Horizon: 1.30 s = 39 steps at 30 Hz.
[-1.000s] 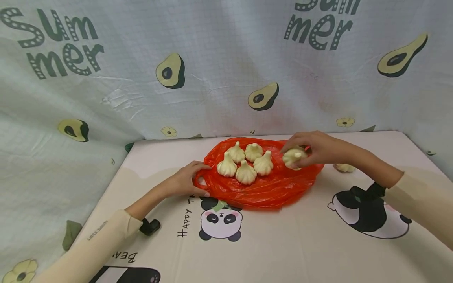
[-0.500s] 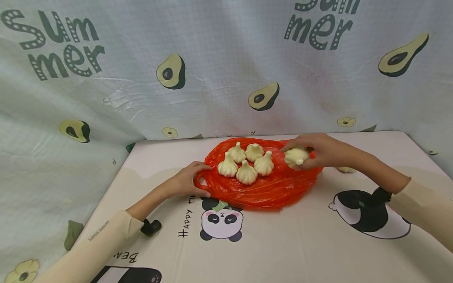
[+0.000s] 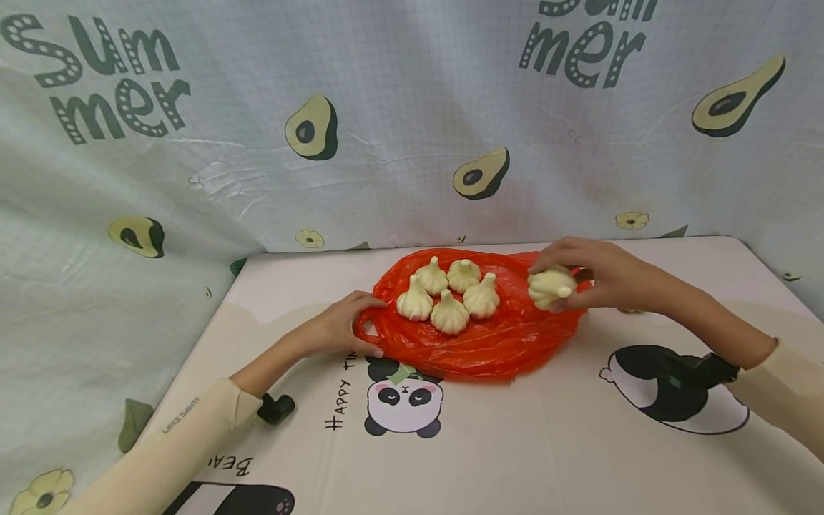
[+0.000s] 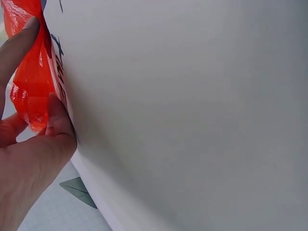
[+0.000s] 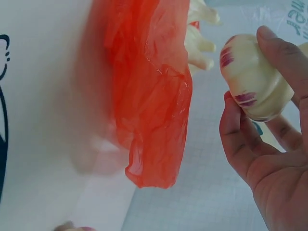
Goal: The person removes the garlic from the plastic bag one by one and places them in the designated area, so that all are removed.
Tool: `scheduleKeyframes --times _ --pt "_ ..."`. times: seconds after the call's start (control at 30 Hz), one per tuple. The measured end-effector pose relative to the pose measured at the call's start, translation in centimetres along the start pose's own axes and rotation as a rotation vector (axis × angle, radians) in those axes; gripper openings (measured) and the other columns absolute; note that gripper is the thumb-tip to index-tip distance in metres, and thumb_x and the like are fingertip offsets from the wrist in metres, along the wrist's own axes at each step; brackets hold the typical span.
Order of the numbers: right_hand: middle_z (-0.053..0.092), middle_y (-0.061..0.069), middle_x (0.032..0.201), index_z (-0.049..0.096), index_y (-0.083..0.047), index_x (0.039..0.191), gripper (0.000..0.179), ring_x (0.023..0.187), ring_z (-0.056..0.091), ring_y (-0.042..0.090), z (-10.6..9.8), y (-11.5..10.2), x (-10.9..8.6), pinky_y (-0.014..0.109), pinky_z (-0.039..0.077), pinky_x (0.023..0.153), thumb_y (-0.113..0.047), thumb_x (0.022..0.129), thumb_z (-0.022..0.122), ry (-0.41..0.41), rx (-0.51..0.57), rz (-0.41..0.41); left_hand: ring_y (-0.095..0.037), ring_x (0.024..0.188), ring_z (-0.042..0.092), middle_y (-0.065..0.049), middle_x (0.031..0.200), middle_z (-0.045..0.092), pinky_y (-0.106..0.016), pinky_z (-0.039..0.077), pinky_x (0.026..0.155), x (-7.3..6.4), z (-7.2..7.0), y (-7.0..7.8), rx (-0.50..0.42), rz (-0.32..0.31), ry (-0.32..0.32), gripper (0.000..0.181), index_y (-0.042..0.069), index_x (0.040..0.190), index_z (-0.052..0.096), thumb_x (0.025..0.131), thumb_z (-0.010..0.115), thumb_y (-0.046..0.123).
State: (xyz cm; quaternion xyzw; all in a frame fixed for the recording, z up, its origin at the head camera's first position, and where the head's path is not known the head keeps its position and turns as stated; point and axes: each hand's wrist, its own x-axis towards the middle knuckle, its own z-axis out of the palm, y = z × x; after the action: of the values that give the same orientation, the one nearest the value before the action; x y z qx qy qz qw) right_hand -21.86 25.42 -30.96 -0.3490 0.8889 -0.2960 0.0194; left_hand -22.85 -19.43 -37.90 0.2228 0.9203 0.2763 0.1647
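An orange-red plastic bag lies flat on the table, with several pale garlic bulbs clustered on its left half. My left hand pinches the bag's handle loop at the left edge; in the left wrist view the thumb and fingers hold the red plastic. My right hand grips one more garlic bulb just above the bag's right end. In the right wrist view this bulb has purple streaks and sits between thumb and fingers, next to the bag.
A panda-print mat covers the table. An avocado-print curtain closes off the back and left. A sliver of another pale bulb shows behind my right wrist. The table's right edge runs close to the curtain.
My right hand has shifted slightly to the right with the bulb and turned it. The left hand and the bulbs on the bag have stayed put.
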Motion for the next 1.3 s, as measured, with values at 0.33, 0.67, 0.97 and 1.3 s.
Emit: scheduleKeyframes --times 0.33,0.67,0.97,1.3 --pt "0.063 -0.011 0.122 0.067 -0.033 0.121 0.051 0.105 0.06 0.008 -0.1 0.4 -2.3 0.026 0.06 0.078 -0.019 0.078 0.09 0.061 -0.021 0.024 -0.037 0.136 0.043 -0.016 0.152 0.039 -0.054 0.05 0.104 0.1 -0.3 0.2 0.037 -0.014 -0.015 0.079 0.015 0.147 0.052 0.079 0.088 0.031" --pt "0.064 -0.013 0.121 0.069 -0.025 0.125 0.064 0.1 0.06 -0.001 -0.2 1.6 -6.8 0.017 0.057 0.073 -0.005 0.069 0.093 0.227 -0.052 0.061 -0.035 0.138 0.041 -0.014 0.152 0.039 -0.054 0.048 0.105 0.1 -0.6 0.6 0.028 -0.039 -0.068 0.078 0.016 0.147 0.052 0.079 0.088 0.031" --pt "0.061 -0.019 0.122 0.069 -0.019 0.127 0.068 0.102 0.055 -0.008 0.3 2.5 -9.0 0.007 0.051 0.072 0.0 0.066 0.093 0.308 -0.069 0.159 -0.035 0.14 0.039 -0.013 0.154 0.037 -0.054 0.046 0.107 0.3 -0.9 0.5 0.027 -0.058 -0.082 0.076 0.019 0.147 0.051 0.081 0.087 0.028" --pt "0.056 -0.025 0.122 0.067 -0.019 0.13 0.061 0.099 0.052 -0.01 0.2 3.1 -10.7 0.0 0.045 0.075 -0.004 0.075 0.089 0.329 -0.093 0.193 -0.036 0.14 0.038 -0.014 0.155 0.036 -0.053 0.048 0.105 0.3 -1.0 0.4 0.005 -0.063 -0.093 0.077 0.018 0.148 0.05 0.081 0.086 0.026"
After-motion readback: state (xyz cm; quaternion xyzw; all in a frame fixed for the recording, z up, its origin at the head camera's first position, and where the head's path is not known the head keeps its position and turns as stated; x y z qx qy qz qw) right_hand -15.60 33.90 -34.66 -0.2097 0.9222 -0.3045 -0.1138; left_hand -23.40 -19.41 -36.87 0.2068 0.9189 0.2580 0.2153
